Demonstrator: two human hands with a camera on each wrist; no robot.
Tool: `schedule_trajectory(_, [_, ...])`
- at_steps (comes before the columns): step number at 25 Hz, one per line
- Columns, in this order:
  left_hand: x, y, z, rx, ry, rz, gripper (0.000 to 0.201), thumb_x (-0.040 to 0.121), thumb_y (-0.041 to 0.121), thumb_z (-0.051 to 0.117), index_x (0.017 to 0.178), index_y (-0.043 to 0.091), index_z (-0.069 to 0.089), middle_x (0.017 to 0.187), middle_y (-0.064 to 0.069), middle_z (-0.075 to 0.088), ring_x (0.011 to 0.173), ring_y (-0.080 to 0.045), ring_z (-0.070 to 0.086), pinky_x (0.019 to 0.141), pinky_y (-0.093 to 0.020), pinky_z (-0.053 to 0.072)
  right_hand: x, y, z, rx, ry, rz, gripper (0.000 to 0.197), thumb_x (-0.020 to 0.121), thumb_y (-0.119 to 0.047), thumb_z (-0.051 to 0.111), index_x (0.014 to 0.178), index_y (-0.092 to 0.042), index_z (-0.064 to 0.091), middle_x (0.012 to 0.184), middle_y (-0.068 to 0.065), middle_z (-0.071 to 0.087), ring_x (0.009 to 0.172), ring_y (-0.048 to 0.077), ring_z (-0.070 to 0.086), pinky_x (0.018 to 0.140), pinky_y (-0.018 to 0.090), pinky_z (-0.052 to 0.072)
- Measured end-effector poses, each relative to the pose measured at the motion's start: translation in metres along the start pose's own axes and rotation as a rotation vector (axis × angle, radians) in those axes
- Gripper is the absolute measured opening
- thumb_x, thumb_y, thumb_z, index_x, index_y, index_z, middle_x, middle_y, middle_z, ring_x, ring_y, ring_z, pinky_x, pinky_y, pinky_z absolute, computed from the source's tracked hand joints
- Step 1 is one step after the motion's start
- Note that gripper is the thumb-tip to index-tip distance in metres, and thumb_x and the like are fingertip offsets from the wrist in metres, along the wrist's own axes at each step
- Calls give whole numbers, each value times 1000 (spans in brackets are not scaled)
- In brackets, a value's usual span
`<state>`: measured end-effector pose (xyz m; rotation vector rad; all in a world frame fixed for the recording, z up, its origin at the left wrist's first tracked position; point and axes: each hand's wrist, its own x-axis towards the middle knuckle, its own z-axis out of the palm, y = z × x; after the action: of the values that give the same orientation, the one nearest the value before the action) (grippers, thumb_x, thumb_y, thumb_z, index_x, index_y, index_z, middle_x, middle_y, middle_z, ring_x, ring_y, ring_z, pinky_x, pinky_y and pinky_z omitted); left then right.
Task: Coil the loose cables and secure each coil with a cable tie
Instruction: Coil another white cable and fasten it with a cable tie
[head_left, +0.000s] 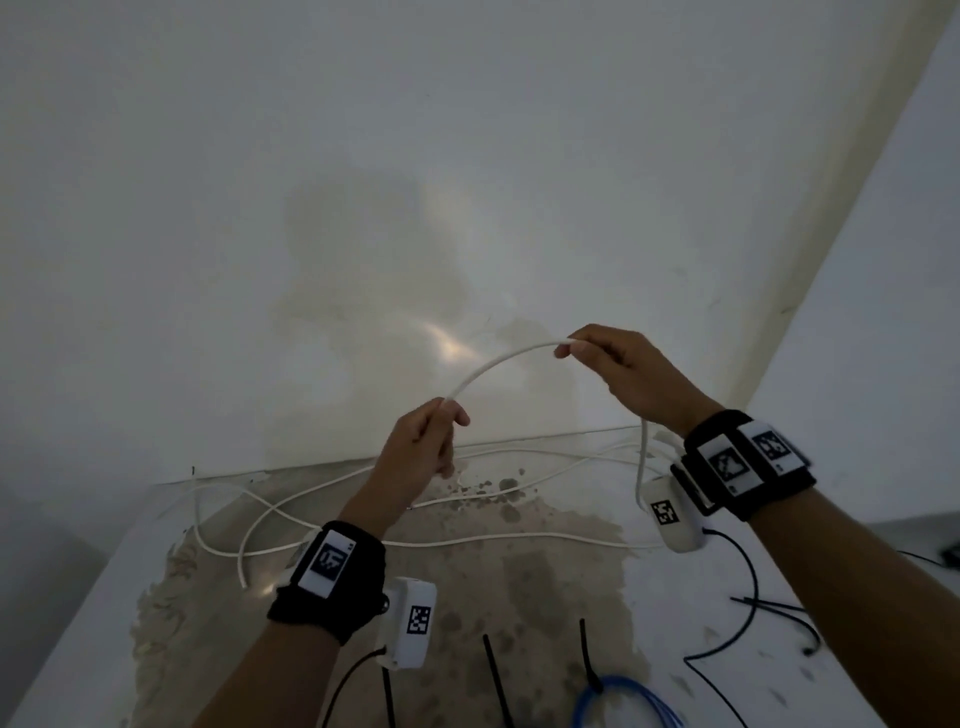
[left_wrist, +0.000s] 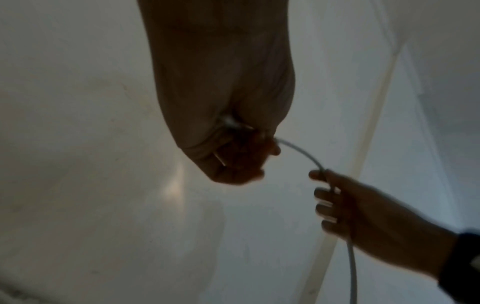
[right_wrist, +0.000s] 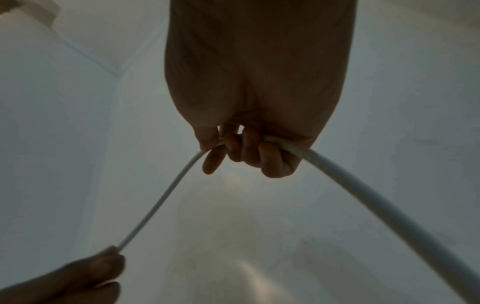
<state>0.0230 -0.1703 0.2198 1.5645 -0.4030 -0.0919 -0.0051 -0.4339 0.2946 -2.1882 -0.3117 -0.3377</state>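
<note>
From the head view, your left hand (head_left: 423, 441) and right hand (head_left: 618, 371) each pinch the thin white round cable (head_left: 501, 361), arched above the stained white desk (head_left: 545, 571), close to the wall edge. Left wrist view: fingers curled around it. Right wrist view: the same grip, open room below.
</note>
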Motion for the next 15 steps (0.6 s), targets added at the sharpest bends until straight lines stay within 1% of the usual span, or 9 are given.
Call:
schedule_trajectory(1, [1,6,1,-116,51,6,32,105,18,36,81,15,57,54,7,29,39,-7,26,42,-19,29,0,8,-6,-21,35,13,18,101,-29,52,98,-20,68,55,-13,39,50,5,30,51,15,29])
schedule_trajectory(3, [7,27,-6,-408,206,-7,30,104,19,36,82,18,56,52,9,28,40,-5,20,38,-16,17,-5,26,-13,-82,45,51,15,100,-30,54,97,-23,68,59,-10,41,51,4,34,51,16,30])
schedule_trajectory(5, [15,49,-18,-577,318,19,29,103,22,36,85,19,58,53,9,29,41,-5,20,38,-19,17,-21,46,-10,-88,17,125,20,102,-26,51,102,-21,70,66,-11,48,49,0,45,51,11,35])
schedule_trajectory(7, [19,59,-24,-571,352,57,31,104,27,33,95,20,62,58,9,35,45,-6,28,41,-19,24,-38,58,3,-165,-124,195,24,103,-25,48,106,-23,72,77,-12,61,58,-7,55,59,10,42])
schedule_trajectory(8, [18,61,-22,-565,326,60,32,105,29,32,101,20,63,63,9,42,48,-6,35,43,-18,31,-45,60,12,-266,-248,216,27,104,-28,46,110,-25,72,90,-9,68,71,-5,61,69,17,47])
schedule_trajectory(9, [17,60,-18,-572,280,49,32,105,31,32,108,21,62,68,8,50,51,-7,43,46,-19,37,-50,57,22,-377,-392,220,31,105,-32,42,116,-26,70,105,-4,70,86,5,65,80,27,51])
schedule_trajectory(11, [14,59,-5,-592,169,31,32,105,34,33,121,24,59,81,6,60,60,-10,55,53,-21,47,-56,34,41,-488,-622,231,40,106,-38,34,122,-23,67,122,4,67,104,22,63,94,37,48])
schedule_trajectory(13, [12,61,9,-569,86,28,35,104,32,32,132,24,52,91,2,65,71,-15,64,63,-25,54,-61,3,52,-452,-735,216,44,106,-41,30,121,-19,65,117,9,66,103,26,61,92,39,46])
schedule_trajectory(15, [12,63,22,-492,11,37,38,106,28,29,139,21,45,99,-3,68,86,-24,70,77,-33,59,-66,-26,57,-439,-779,145,44,106,-40,29,119,-19,66,107,4,64,97,22,59,87,34,44])
